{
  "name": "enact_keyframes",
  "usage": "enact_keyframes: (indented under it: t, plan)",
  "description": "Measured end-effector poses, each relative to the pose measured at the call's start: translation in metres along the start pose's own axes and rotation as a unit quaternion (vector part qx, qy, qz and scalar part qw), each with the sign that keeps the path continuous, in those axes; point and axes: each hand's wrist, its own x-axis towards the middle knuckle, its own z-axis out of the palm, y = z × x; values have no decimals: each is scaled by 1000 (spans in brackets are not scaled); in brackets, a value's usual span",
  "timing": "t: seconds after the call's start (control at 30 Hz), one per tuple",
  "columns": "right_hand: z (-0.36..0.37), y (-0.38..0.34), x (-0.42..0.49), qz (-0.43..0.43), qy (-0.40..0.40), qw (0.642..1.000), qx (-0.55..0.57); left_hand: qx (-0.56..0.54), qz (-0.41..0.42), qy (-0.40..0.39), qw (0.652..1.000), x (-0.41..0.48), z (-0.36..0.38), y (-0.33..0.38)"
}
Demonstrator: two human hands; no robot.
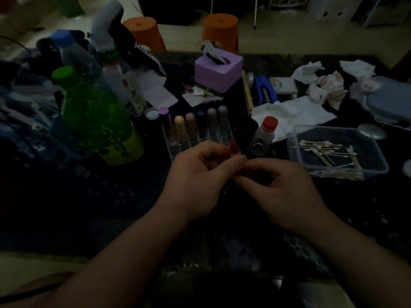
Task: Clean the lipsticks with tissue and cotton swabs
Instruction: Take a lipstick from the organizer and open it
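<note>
Our left hand and right hand meet over the dark bench, just in front of the clear rack. Left fingers curl round a dark red lipstick; right fingers pinch its lower end. Cotton swabs lie right of the rack.

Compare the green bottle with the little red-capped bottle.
The green bottle is far bigger than the red-capped bottle. The green bottle is tinted green with a yellow label; the red-capped bottle is clear. The green bottle stands left of the lipstick rack, the red-capped bottle right of it. Both are capped.
</note>
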Motion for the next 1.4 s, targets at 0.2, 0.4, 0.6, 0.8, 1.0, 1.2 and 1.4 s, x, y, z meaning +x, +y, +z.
enact_keyframes:
  t: [0.2,0.4,0.6,0.8,1.0,1.2,1.4]
  plan:
    - [-7,1,3,-13,-91,995,-28,-20,-6,3,1000,-1,-2,1]
    - [-5,5,7,-7,-73,996,-50,-36,-26,17,999,0,0,0]
    - [-2,9,12,22,3,996,-84,65,-48,9,997,0,-3,-8]
    - [1,30,24,70,35,988,-130,256,-111,-46,959,7,-18,-21]
    - [17,52,31,117,17,979,-163,369,-75,-62,924,4,-20,-37]
    - [23,56,30,113,-8,980,-161,409,-58,-71,908,7,-15,-56]
    - [21,57,28,116,-6,978,-172,388,-58,-22,919,11,-11,-62]
